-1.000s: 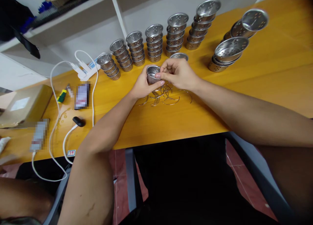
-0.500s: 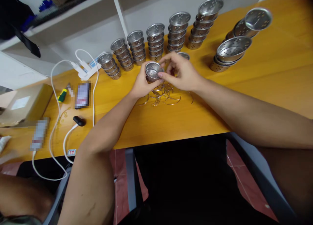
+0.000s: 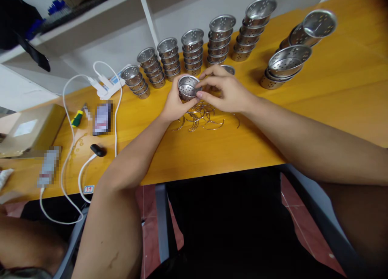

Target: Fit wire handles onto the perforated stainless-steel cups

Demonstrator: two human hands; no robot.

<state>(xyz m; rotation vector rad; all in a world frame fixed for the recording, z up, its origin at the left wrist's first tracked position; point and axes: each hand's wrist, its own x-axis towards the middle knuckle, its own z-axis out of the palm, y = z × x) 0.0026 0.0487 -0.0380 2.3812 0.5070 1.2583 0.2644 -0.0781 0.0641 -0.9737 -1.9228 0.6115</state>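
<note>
**Steel strainer cup held over a heap of wire clips**

Steel, perforated and open side up, the small strainer cup (image 3: 187,86) sits just above the yellow table (image 3: 333,97), at the middle of its far half. The left hand (image 3: 173,106) cradles it from the side and below, fingers curled round its wall. The right hand (image 3: 226,92) closes in from the other side, thumb and forefinger pressed together at the cup's rim; whether a wire is pinched between them is too small to tell.

Directly under both hands lies a loose heap of curved wire clips (image 3: 201,119). Behind it, six neat stacks of like cups (image 3: 190,52) line the table's back edge, and a single cup (image 3: 228,69) peeks out behind the right knuckles. To the right, wider perforated bowls (image 3: 287,62) lie in a tilted pile.

Judging by the full stacks and the clips left, much is done and a fair number remain.

At far left, a white cable (image 3: 68,149), a screwdriver (image 3: 76,118) and a cardboard box (image 3: 28,129); two small items there are blurred out.
</note>
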